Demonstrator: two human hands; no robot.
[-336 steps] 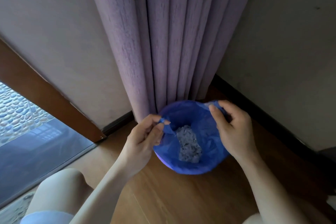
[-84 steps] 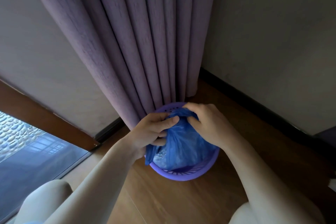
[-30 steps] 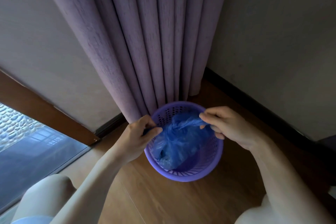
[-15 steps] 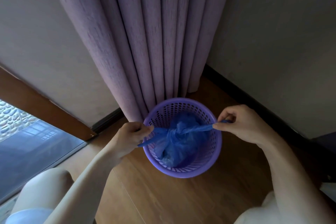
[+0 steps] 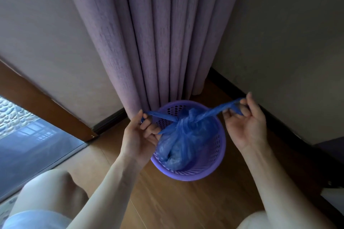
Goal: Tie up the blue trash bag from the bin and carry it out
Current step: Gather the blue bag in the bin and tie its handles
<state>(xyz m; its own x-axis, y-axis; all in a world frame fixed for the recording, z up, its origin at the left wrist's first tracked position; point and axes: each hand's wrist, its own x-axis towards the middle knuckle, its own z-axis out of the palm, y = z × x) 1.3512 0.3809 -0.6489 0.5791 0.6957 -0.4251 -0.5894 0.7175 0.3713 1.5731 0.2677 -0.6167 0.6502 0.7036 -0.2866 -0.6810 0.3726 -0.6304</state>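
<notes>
The blue trash bag point(image 5: 183, 139) sits inside a round purple perforated bin point(image 5: 214, 165) on the wooden floor. Its top is gathered into a knot at the bin's middle, with two twisted ends stretched out sideways. My left hand point(image 5: 138, 135) grips the left end just over the bin's left rim. My right hand point(image 5: 245, 122) pinches the right end, raised above and to the right of the bin, palm turned towards me. White scraps show faintly through the bag's lower part.
A lilac curtain point(image 5: 158, 33) hangs straight behind the bin, touching its far rim. Walls meet in the corner, with a dark skirting board point(image 5: 270, 117) on the right. A glass pane with a wooden frame point(image 5: 42, 106) lies at the left. My knee point(image 5: 52, 189) is at lower left.
Both hands have pulled the bag's two ends further apart and higher, the right hand rising to the right. The knot at the bag's top looks tighter.
</notes>
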